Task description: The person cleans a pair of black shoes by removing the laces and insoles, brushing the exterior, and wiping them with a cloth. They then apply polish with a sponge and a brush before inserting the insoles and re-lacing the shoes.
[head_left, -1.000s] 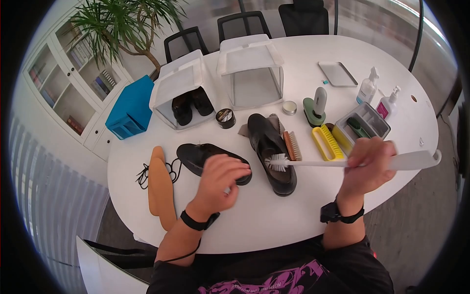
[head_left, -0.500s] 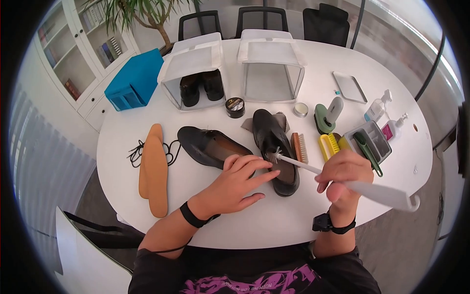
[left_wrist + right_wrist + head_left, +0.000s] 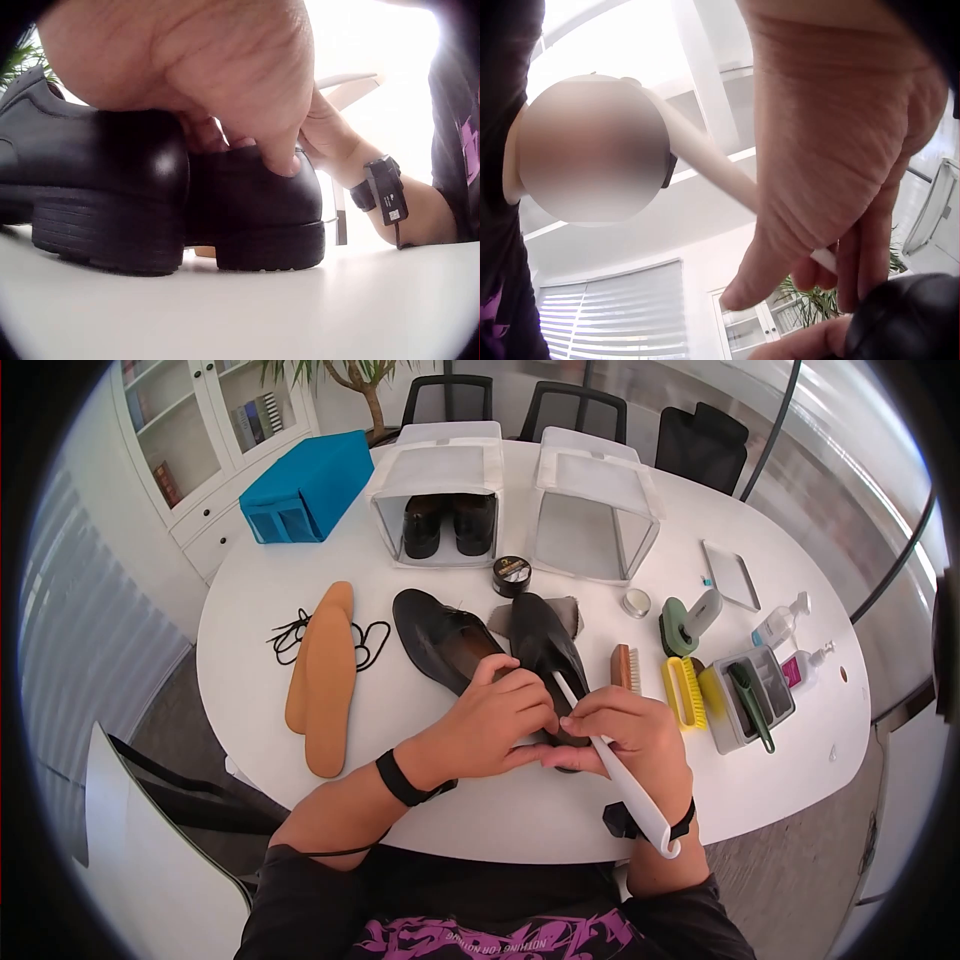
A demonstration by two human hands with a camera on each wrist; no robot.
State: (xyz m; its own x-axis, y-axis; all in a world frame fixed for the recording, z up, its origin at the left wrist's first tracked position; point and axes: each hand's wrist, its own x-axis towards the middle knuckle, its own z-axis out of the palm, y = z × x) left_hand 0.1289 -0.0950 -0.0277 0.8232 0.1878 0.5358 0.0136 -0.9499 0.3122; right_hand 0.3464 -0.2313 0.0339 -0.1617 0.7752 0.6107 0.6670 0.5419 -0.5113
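Note:
Two black leather shoes lie side by side: the left shoe (image 3: 430, 635), and the right shoe (image 3: 538, 635) under both hands. My left hand (image 3: 497, 725) grips the right shoe's heel (image 3: 281, 199), thumb against its back and fingers at the opening. Between thumb and fingers my right hand (image 3: 640, 745) holds a white long-handled brush (image 3: 638, 800), its hooked handle end towards me. The brush's front end reaches down into the right shoe, its bristles hidden inside. Both hands nearly meet over the heel.
Tan insoles (image 3: 330, 690) and black laces (image 3: 372, 645) lie left. Behind stand a shoe box (image 3: 435, 465) with black shoes and another box (image 3: 590, 470). Right are a wooden brush (image 3: 622, 665), yellow brush (image 3: 684, 692), green brush (image 3: 674, 628), grey caddy (image 3: 735, 730) and bottles (image 3: 783, 622).
The bristle end has gone from above the right shoe's opening down inside it. My right hand has moved left and tipped the handle towards me; my left hand has come onto the heel.

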